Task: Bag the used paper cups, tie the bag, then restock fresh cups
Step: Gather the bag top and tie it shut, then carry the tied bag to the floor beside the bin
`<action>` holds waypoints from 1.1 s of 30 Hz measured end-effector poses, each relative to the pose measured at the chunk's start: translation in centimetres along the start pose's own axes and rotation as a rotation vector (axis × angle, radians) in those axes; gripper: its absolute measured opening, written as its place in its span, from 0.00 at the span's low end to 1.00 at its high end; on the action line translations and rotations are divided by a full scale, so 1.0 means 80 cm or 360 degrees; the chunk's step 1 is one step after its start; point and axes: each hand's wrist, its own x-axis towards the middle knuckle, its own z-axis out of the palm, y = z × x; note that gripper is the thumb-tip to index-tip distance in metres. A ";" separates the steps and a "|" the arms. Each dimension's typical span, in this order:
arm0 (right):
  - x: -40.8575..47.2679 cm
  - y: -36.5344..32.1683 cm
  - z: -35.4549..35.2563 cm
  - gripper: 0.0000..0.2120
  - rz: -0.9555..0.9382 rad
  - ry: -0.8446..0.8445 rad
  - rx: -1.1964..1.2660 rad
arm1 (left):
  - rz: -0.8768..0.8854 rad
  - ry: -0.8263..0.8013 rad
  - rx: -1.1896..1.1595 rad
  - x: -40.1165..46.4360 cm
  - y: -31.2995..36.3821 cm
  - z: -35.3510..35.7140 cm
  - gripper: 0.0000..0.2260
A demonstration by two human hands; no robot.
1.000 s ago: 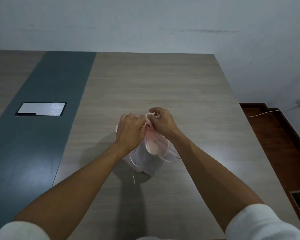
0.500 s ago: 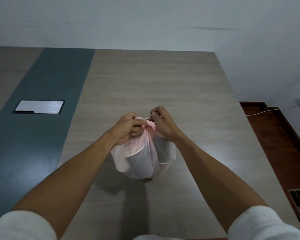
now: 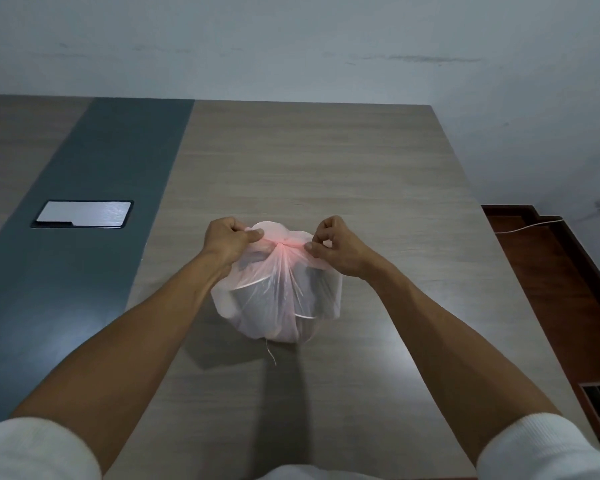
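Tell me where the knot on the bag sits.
The knot sits at the top of the bag, between the left hand and right hand, mid-table.

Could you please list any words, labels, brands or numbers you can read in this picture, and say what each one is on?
None can be read. The thin pink plastic bag, the grey paper cups inside it, the wood-grain table and the silver rectangular floor-box cover show no print.

Likely an office: long conference table (image 3: 326,168) with cable hatch (image 3: 84,214).
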 end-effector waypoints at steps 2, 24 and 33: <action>0.004 0.007 0.004 0.07 -0.0015 -0.0004 -0.0115 | 0.0010 0.0035 0.0113 0.005 -0.007 -0.009 0.11; -0.068 0.049 0.099 0.32 0.0420 0.0430 0.0780 | -0.0703 -0.0175 -0.0376 -0.087 -0.104 -0.036 0.33; -0.147 0.045 0.059 0.36 0.0444 0.0973 0.0884 | -0.0402 -0.0497 -0.0080 -0.088 -0.040 0.017 0.29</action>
